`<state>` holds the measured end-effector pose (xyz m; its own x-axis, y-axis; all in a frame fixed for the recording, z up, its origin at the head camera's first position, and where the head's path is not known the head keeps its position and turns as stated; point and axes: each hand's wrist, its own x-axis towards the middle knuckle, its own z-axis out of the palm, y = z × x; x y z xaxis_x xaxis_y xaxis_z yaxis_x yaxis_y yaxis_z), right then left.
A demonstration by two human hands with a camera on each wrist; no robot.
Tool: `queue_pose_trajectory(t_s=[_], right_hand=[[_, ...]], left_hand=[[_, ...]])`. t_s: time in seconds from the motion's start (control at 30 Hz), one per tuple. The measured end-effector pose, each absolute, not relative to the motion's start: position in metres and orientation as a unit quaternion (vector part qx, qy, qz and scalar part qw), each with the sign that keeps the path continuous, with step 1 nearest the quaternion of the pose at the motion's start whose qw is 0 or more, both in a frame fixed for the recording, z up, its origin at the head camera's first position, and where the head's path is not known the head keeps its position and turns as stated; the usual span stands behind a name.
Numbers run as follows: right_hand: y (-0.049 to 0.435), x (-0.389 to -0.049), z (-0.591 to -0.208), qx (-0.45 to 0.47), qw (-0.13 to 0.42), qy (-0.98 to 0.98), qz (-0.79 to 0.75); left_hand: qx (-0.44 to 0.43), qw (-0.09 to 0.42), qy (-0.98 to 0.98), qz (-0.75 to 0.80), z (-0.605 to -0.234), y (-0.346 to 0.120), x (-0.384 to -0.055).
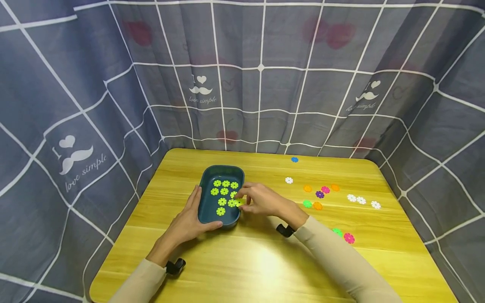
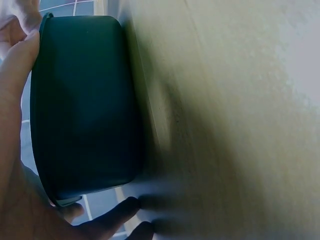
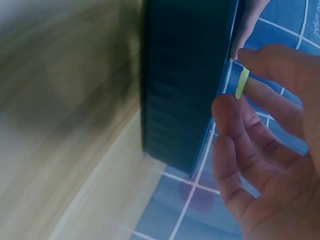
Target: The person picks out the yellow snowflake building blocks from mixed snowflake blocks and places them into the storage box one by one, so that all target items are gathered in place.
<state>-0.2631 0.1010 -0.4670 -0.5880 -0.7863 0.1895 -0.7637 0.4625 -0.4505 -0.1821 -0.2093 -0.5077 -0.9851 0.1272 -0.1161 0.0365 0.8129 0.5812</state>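
A dark teal, rounded rectangular plastic tray (image 1: 202, 210) stands on the wooden table, with several yellow-green notched flower discs (image 1: 224, 191) spread over its floor. My left hand (image 1: 185, 223) grips its near left corner, the thumb at the near rim and the fingers along the left side. In the left wrist view the tray's outer wall (image 2: 85, 100) fills much of the picture. Over the tray's right rim, my right hand (image 1: 261, 200) pinches one yellow-green flower disc (image 3: 242, 83) between thumb and fingertips. The right wrist view shows that disc edge-on, beside the rim.
On the table (image 1: 265, 261) to the right lie loose flower discs: a blue one (image 1: 294, 160), several white ones (image 1: 361, 200), orange ones (image 1: 318, 206), a purple one (image 1: 320, 194), pink ones (image 1: 349, 238) and green ones (image 1: 307, 204). A grey checked curtain (image 1: 242, 84) surrounds the table's back and sides.
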Motion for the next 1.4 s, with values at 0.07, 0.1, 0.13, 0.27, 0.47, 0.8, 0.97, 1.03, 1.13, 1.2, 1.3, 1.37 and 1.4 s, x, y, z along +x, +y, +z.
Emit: queue_pose_trajectory(t_s=[0.07,0.1,0.13,0.27,0.47,0.8,0.97,1.03,1.13,1.2,1.3,1.37,1.4], right_hand=[[0.098,-0.264,-0.466,-0.456,0.024,0.854,-0.247],[0.096,-0.264,-0.466,-0.458,0.024,0.855,-0.243],[0.094,-0.265,-0.465,-0.459,0.023,0.855,-0.240],[0.089,-0.267,-0.465,-0.460,0.022,0.858,-0.229],[0.081,-0.266,-0.464,-0.460,0.021,0.859,-0.224],[0.075,-0.265,-0.466,-0.457,0.020,0.861,-0.222],[0.073,-0.265,-0.468,-0.448,0.022,0.866,-0.222],[0.073,-0.265,-0.469,-0.445,0.022,0.867,-0.221],[0.073,-0.265,-0.471,-0.443,0.021,0.868,-0.225],[0.074,-0.264,-0.471,-0.442,0.020,0.867,-0.228],[0.074,-0.264,-0.472,-0.443,0.019,0.866,-0.231],[0.075,-0.264,-0.472,-0.443,0.019,0.866,-0.229],[0.075,-0.264,-0.471,-0.443,0.019,0.867,-0.228]], left_hand=[[0.044,0.075,0.950,0.301,-0.508,-0.209,-0.182],[0.044,0.075,0.950,0.301,-0.508,-0.209,-0.182],[0.044,0.075,0.950,0.300,-0.508,-0.209,-0.182],[0.047,0.073,0.949,0.302,-0.507,-0.210,-0.182],[0.050,0.073,0.950,0.300,-0.508,-0.211,-0.182],[0.046,0.071,0.950,0.299,-0.510,-0.209,-0.183],[0.045,0.073,0.951,0.298,-0.510,-0.210,-0.183],[0.046,0.075,0.950,0.299,-0.510,-0.210,-0.183],[0.045,0.076,0.949,0.301,-0.509,-0.210,-0.182],[0.047,0.073,0.950,0.301,-0.509,-0.210,-0.182],[0.046,0.071,0.950,0.301,-0.508,-0.210,-0.181],[0.046,0.072,0.950,0.300,-0.508,-0.210,-0.181],[0.045,0.072,0.950,0.299,-0.508,-0.210,-0.181]])
